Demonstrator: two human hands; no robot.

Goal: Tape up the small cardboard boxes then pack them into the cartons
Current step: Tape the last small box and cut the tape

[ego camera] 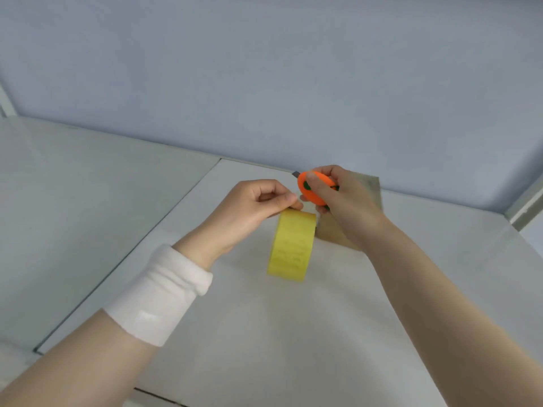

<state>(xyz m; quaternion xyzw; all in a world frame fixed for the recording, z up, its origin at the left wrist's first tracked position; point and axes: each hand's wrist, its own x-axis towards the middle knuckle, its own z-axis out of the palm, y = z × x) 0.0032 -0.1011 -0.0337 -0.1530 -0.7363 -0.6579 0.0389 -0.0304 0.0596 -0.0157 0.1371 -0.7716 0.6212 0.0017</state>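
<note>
While the left hand pinches the tape roll at its top, the right hand grips the cutter just right of that pinch.

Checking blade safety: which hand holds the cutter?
The right hand grips the orange cutter; the left hand, with the white wristband, pinches the top of the yellow tape roll.

White wristband on left forearm; right bare.
</note>
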